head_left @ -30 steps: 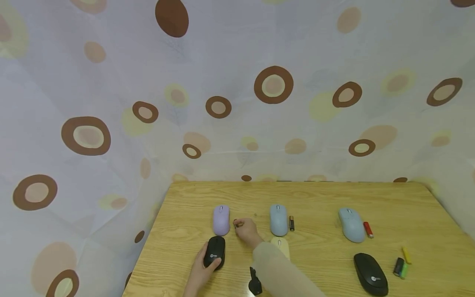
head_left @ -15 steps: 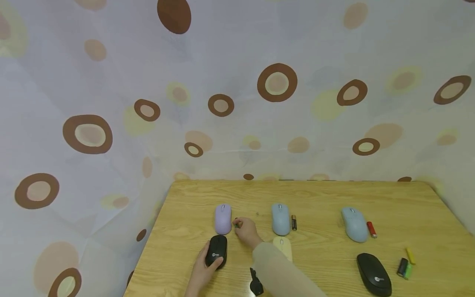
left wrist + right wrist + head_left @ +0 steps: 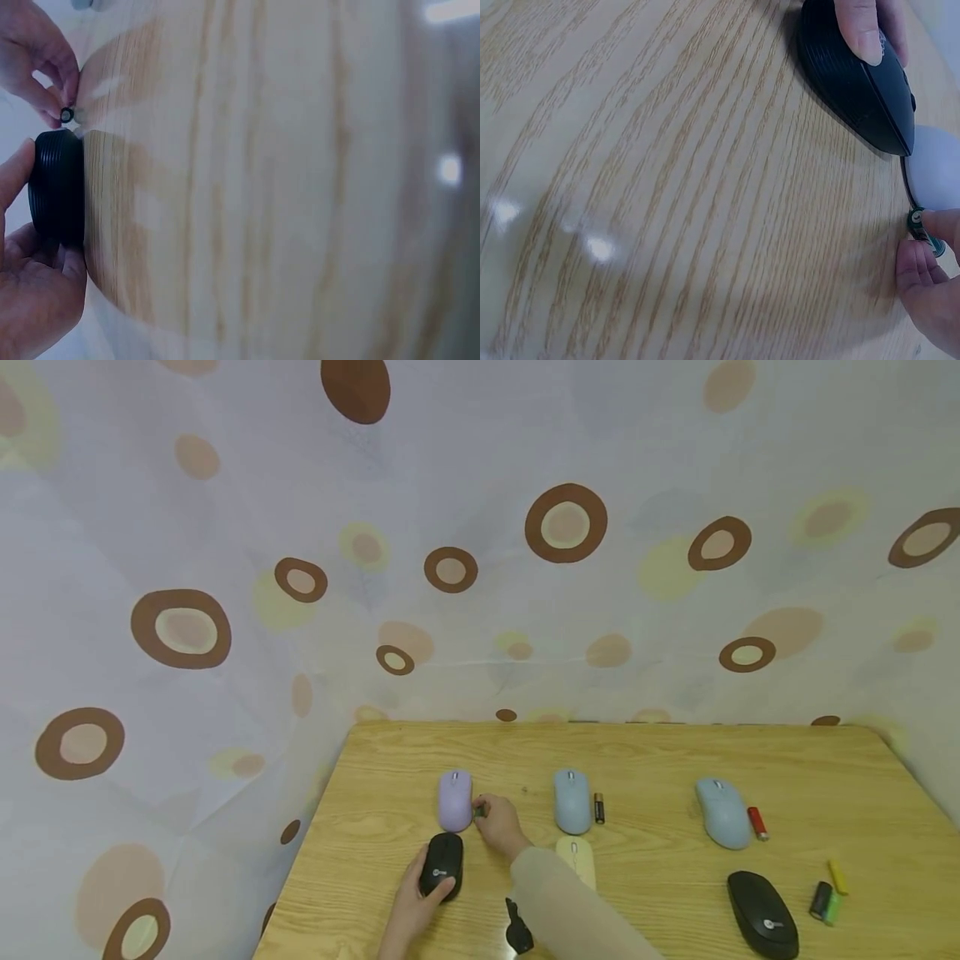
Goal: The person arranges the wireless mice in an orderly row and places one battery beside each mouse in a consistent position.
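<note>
My left hand grips a black computer mouse by its sides, near the table's left part. Just behind it lies a purple mouse. To the right of the purple mouse, my right hand pinches a small dark green battery between thumb and fingers, low over the table. In the right wrist view the battery is close beside the pale edge of the purple mouse. The left wrist view shows one round end of the battery beyond the black mouse.
Right of my hands are a blue mouse with a black battery and a yellow mouse, partly behind my sleeve. Farther right lie another blue mouse, a red battery, a black mouse and several small batteries.
The head view has shifted slightly, so the table sits a little farther right. Both hands keep their places beside the mice; the pinched battery shows more of its green side.
</note>
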`<state>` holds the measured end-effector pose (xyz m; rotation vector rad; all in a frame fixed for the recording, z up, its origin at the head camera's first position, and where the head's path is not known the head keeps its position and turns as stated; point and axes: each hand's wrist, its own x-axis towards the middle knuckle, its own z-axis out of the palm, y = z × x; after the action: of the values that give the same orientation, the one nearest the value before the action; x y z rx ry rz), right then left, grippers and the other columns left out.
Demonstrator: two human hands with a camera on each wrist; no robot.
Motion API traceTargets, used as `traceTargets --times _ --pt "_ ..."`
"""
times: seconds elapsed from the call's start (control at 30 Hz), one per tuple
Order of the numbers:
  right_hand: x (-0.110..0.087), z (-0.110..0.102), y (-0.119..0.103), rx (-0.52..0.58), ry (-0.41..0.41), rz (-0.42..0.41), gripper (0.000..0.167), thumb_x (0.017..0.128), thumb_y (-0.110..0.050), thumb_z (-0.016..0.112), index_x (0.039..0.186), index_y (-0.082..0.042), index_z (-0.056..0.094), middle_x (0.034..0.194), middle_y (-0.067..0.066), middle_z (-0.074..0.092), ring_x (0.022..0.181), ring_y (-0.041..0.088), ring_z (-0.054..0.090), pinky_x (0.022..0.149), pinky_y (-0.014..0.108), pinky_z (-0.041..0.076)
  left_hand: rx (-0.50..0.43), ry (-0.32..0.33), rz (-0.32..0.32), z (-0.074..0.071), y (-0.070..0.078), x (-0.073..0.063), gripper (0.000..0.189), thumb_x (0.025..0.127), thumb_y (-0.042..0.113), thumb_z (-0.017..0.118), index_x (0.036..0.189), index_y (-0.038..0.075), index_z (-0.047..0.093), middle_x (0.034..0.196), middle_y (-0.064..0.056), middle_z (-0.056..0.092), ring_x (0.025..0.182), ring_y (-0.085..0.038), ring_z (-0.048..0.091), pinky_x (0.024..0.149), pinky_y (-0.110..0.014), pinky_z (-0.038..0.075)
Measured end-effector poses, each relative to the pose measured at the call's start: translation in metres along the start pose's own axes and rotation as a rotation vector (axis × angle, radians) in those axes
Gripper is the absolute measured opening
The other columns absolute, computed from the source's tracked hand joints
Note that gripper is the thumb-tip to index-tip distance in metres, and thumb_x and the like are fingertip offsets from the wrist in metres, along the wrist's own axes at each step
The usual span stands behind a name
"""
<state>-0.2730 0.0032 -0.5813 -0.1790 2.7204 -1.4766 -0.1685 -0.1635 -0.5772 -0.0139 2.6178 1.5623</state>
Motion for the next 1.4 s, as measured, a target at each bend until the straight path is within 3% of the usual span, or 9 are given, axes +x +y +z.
traceTargets --times 0.13,0.37,0.7,0.93,1.03,1.2,1.4 --pt "-0.004 -0.005 -0.004 -0.051 0.012 -0.038 0.019 0.076 0.006 0.063 0.095 0.005 0.064 0.065 0.002 0.046 0.06 0.011 0.039 0.054 0.023 0.037 -0.004 -0.004 0.005 0.002 0.001 0.0 0.076 0.083 0.026 0.067 0.138 -0.01 0.028 0.138 -0.034 0.03 0.126 -0.049 0.029 0.101 -0.058 0.026" --pt "-0.006 -0.01 -0.004 -0.036 0.012 -0.052 0.021 0.072 0.008 0.061 0.094 0.007 0.063 0.064 0.001 0.046 0.059 0.012 0.04 0.053 0.023 0.037 -0.016 -0.003 0.012 0.005 0.005 -0.001 0.075 0.083 0.026 0.067 0.138 -0.01 0.029 0.138 -0.035 0.03 0.126 -0.049 0.029 0.101 -0.057 0.026" --pt "-0.01 -0.018 -0.009 -0.006 -0.017 0.008 0.027 0.074 0.009 0.059 0.101 0.008 0.062 0.063 -0.001 0.04 0.058 0.011 0.038 0.051 0.02 0.032 0.001 -0.001 0.005 0.007 0.005 0.001 0.075 0.083 0.027 0.067 0.138 -0.008 0.03 0.138 -0.033 0.03 0.127 -0.049 0.028 0.101 -0.058 0.026" --pt "-0.011 -0.031 -0.022 0.009 -0.077 0.104 0.035 0.077 0.007 0.051 0.112 0.008 0.054 0.059 -0.003 0.037 0.049 0.009 0.032 0.045 0.019 0.028 -0.003 0.008 -0.014 0.006 0.0 0.001 0.077 0.082 0.029 0.067 0.138 -0.007 0.03 0.138 -0.034 0.03 0.126 -0.049 0.029 0.101 -0.057 0.027" --pt "-0.011 -0.043 -0.032 0.005 -0.093 0.129 0.033 0.082 0.001 0.054 0.114 0.007 0.052 0.062 0.002 0.045 0.052 0.01 0.039 0.047 0.021 0.033 -0.013 0.016 -0.026 0.004 -0.002 0.0 0.077 0.082 0.03 0.067 0.139 -0.006 0.03 0.138 -0.033 0.03 0.127 -0.048 0.029 0.101 -0.056 0.027" --pt "-0.016 -0.079 -0.05 0.11 -0.136 0.152 0.036 0.085 -0.008 0.058 0.118 0.004 0.052 0.089 0.014 0.056 0.072 0.019 0.052 0.059 0.027 0.044 -0.017 0.019 -0.004 0.004 -0.002 -0.001 0.076 0.082 0.027 0.068 0.138 -0.008 0.03 0.137 -0.035 0.031 0.126 -0.049 0.03 0.101 -0.055 0.028" --pt "-0.033 -0.142 -0.049 0.146 -0.089 0.043 0.034 0.091 -0.014 0.054 0.123 -0.002 0.051 0.11 0.019 0.054 0.096 0.03 0.054 0.076 0.04 0.049 -0.024 0.019 -0.008 0.004 -0.001 -0.001 0.076 0.081 0.024 0.069 0.137 -0.009 0.03 0.136 -0.036 0.03 0.126 -0.05 0.029 0.101 -0.056 0.028"
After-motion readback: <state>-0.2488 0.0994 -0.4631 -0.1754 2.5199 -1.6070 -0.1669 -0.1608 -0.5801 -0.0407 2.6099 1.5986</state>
